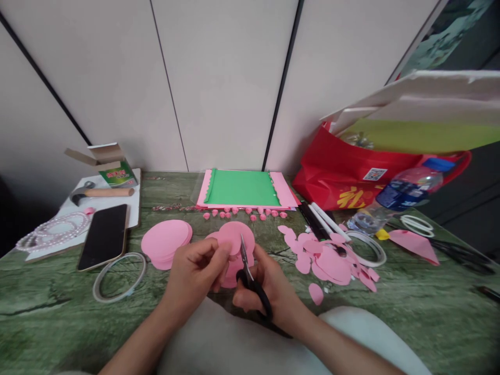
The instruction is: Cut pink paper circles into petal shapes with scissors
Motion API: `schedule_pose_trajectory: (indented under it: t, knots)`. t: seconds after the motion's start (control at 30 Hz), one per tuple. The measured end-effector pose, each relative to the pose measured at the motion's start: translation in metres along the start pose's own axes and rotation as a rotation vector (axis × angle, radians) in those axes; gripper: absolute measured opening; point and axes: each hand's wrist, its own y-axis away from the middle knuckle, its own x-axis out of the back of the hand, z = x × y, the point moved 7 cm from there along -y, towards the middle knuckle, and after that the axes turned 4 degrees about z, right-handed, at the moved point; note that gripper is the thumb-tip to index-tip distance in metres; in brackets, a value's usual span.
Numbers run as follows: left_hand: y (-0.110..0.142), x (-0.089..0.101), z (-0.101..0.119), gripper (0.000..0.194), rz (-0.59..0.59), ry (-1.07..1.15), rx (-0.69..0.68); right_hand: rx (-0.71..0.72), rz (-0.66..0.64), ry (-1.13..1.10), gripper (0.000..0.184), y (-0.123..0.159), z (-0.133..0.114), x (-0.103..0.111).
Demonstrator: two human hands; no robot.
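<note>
Between the fingertips of my left hand (201,268) is a pink paper circle (234,233), held up over the front of the table. My right hand (269,289) grips black-handled scissors (253,284), whose blades reach up over the right part of that circle. Under and behind my fingers more pink paper shows, partly hidden. Left of my left hand lies a stack of pink paper circles (166,241). A heap of pink paper pieces (330,263) spreads to the right of my right hand.
Behind my hands are green and pink sheets (242,187) and a row of small pink rolls (246,211). To the left lie a phone (103,234), tape roll (119,278), hammer (105,192) and bead string (54,232). A red bag (336,166) and water bottle (406,192) stand right.
</note>
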Motion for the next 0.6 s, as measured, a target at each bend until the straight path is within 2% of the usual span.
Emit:
schedule_pose_trajectory:
  t: [0.17, 0.6]
  knots:
    - [0.0007, -0.0044, 0.0032, 0.035, -0.05, -0.055, -0.047, 0.028, -0.012, -0.064, 0.065, 0.0002, -0.0083, -0.0015]
    - [0.0009, 0.0007, 0.0042, 0.034, 0.021, -0.057, -0.054, 0.018, 0.002, -0.033, 0.062, -0.0009, -0.0054, 0.0013]
